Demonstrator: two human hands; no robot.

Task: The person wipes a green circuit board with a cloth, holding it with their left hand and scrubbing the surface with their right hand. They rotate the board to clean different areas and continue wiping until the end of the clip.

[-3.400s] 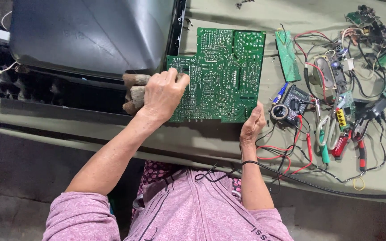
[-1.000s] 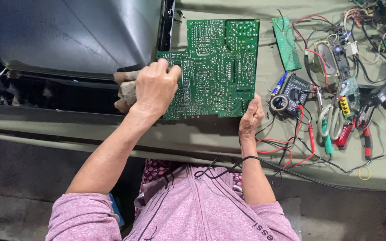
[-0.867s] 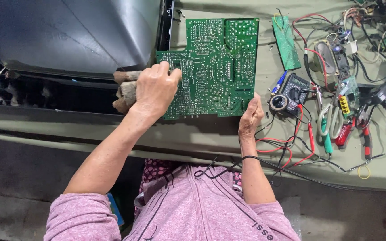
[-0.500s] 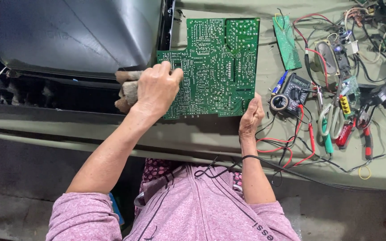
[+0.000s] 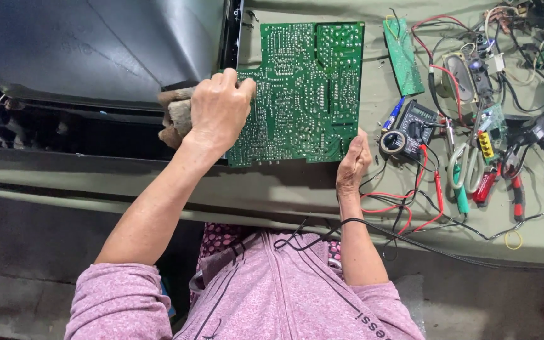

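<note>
Seen from above, looking down past a pink patterned top [image 5: 272, 296] to an olive-green surface [image 5: 284, 189]

Large green circuit board [image 5: 303, 88], solder side up, lying flat near the middle of the surface, close to its near edge, left side touching a big dark television casing [image 5: 102, 50] filling the far left corner

Left hand [image 5: 218, 113] curled closed over the board's left edge, fingers bent and gripping a grubby brownish cloth [image 5: 174, 116] bunched against the casing; knuckles up, thumb tucked out of sight

Right hand [image 5: 352, 165] set on edge at the board's near right corner, fingers held together and pressed against the rim, palm facing the board, pinching nothing visible

Just right of that hand, a black multimeter [image 5: 410, 129] with a round dial, red and black leads trailing toward the near edge. Above it, a narrow green circuit strip [image 5: 403, 55] lying well toward the far edge

Further right, a jumble of tools: green-handled scissors [image 5: 461, 173], red-handled pliers [image 5: 514, 189], small boards and tangled wires [image 5: 517, 56] spreading to the far right corner. A yellow rubber band [image 5: 512, 240] near the near right edge

A black cable [image 5: 410, 242] running along the near edge, across the lap
</note>
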